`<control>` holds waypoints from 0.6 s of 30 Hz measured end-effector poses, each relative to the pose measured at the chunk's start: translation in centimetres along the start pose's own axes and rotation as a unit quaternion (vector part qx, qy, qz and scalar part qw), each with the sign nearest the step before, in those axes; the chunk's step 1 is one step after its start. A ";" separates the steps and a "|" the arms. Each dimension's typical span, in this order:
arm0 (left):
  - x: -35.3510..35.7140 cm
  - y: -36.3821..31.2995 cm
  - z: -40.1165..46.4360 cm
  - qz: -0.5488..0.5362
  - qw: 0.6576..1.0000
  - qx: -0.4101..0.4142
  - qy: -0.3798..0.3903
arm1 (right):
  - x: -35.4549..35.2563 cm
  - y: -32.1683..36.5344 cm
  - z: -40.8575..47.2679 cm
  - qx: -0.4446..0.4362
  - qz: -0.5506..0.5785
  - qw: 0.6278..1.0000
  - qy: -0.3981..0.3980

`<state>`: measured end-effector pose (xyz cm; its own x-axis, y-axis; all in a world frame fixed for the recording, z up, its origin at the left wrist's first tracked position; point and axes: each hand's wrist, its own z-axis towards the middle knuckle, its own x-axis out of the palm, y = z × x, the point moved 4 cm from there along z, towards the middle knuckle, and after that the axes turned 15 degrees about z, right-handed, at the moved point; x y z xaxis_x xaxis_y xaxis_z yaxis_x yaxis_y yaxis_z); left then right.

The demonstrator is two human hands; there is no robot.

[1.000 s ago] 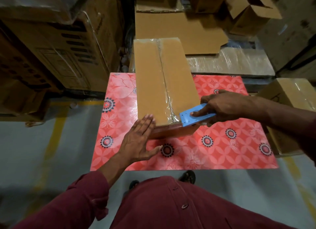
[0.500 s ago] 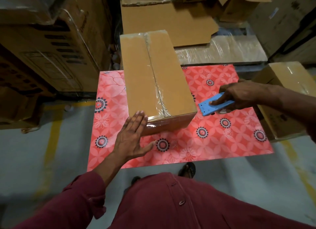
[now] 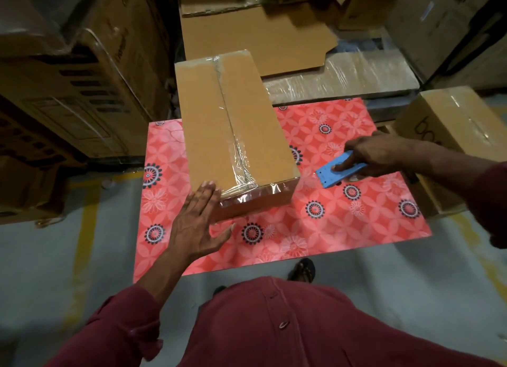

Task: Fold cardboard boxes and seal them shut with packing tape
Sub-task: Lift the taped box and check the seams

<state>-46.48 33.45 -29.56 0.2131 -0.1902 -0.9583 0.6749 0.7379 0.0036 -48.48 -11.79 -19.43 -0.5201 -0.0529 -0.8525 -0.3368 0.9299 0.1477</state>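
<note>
A long brown cardboard box lies on the red flower-patterned table, its flaps closed. Clear tape runs along its top seam and down the near end. My left hand is flat and spread, fingertips touching the box's near left corner. My right hand grips a blue tape dispenser just above the table, a short way right of the box and apart from it.
Flat cardboard sheets and a plastic-wrapped stack lie behind the table. A taped box stands at the right edge. Large wrapped cartons fill the left. Grey floor with yellow lines lies below.
My right hand has carried the blue dispenser away from the box's near end to the right. My left hand stays at the near left corner.
</note>
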 end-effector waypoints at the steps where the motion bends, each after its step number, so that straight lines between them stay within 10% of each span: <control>1: 0.0 -0.1 0.1 0.001 1.000 -0.002 0.003 | 0.5 0.2 0.5 0.007 -0.001 1.000 0.002; 18: -2.8 -2.3 2.5 0.093 0.992 -0.072 0.045 | -0.1 5.4 4.4 0.042 -0.036 0.998 0.029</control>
<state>-46.90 30.63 -26.21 0.2565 0.0107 -0.9665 0.5200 0.8414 0.1473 -46.83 -5.22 -20.77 -0.5424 -0.1388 -0.8286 -0.3084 0.9503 0.0426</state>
